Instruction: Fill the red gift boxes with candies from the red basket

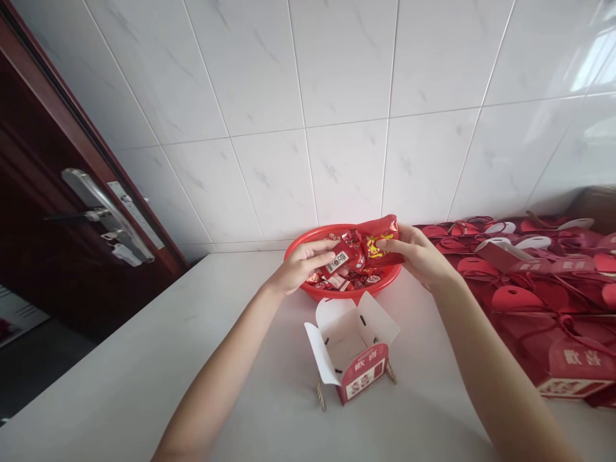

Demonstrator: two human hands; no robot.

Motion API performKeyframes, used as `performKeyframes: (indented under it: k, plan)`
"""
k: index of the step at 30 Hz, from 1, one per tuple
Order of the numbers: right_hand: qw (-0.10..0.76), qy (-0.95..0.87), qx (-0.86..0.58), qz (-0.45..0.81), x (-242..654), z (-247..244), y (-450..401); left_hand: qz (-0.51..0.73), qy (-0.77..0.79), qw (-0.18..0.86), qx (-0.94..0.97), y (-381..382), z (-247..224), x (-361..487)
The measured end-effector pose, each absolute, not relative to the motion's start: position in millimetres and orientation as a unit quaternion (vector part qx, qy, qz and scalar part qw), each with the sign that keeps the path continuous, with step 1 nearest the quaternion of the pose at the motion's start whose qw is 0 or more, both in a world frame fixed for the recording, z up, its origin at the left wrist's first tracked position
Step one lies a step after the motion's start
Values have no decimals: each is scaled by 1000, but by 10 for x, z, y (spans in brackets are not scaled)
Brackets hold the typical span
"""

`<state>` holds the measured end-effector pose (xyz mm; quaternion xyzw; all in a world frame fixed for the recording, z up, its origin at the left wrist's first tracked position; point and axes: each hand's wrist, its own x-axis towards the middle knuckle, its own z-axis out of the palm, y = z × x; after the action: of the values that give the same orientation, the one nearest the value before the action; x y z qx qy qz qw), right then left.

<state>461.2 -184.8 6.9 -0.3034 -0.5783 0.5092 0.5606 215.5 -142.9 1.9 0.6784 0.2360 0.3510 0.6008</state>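
Above the red basket [317,294], left hand [301,266] nearly closed, thumb and fingers pinching a small packet [338,258] with a pale label. Right hand [426,258] part curled, thumb across the front of a larger packet [385,226], glossy red. Whether the two packets touch, cannot tell. Wrapped pieces [373,280] lie in the basket below. Step in hand, as judged: handling packets at the basket, one per hand. A move from here would call for steady grips and clearance over the rim.

Just in front of the basket, an open box [366,367], white inside, flaps spread, twisted cord [321,393] at its side. To the right, crowded red boxes [548,295] on the same pale surface [202,359].

Writing: open box's front seems to read 歡喜, darker block below not made out. Nearest of the red boxes seems to carry the same pair. Larger packet: yellow lettering, partly under the thumb, unread. Small packet's label: dark characters, first perhaps 歡. Brand names: none legible.
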Motion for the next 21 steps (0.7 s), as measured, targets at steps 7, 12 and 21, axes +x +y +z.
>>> performKeyframes:
  k: [7, 12, 21]
  plan:
    - [451, -680, -283, 504, 4425, 253, -2204, 364, 314, 483, 732, -1851, 45, 1881]
    - [458, -674, -292, 500, 4325, 280, -2301, 315, 303, 471, 766, -1985, 78, 1871]
    - [475, -673, -289, 487, 4340, 286, -2383, 265, 257, 508, 778, -2241, 38, 2077]
